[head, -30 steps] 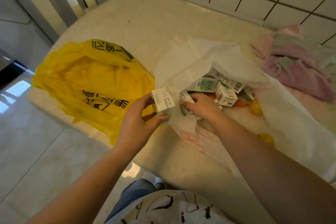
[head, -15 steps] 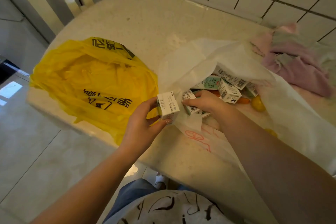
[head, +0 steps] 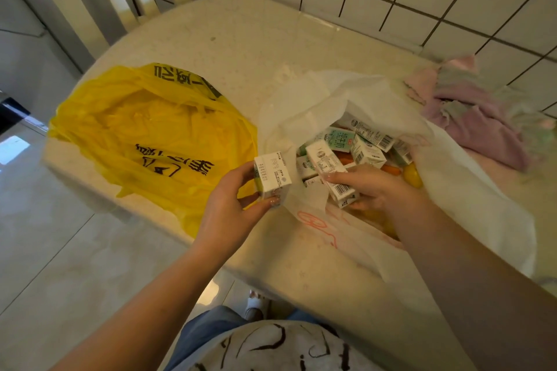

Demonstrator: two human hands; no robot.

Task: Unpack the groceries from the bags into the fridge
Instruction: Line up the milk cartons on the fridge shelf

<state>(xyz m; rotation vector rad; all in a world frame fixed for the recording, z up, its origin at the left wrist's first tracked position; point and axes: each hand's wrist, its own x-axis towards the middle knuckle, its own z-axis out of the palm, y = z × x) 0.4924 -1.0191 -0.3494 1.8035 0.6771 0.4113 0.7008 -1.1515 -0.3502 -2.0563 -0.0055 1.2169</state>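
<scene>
Table (head: 247,39) carries flattened yellow bag (head: 144,132) left of the grips and open white bag (head: 373,99), mouth spread so cartons are reachable. Left hand (head: 232,214) grip wraps one milk carton (head: 272,175) clear of the bag, freeing the right hand (head: 376,190), its grip curled round a second carton (head: 331,178) just above the pile inside.

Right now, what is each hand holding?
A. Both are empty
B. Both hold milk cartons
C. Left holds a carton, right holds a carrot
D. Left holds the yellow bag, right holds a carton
B: the left hand grips one milk carton outside the white bag, and the right hand grips another carton inside it.
</scene>
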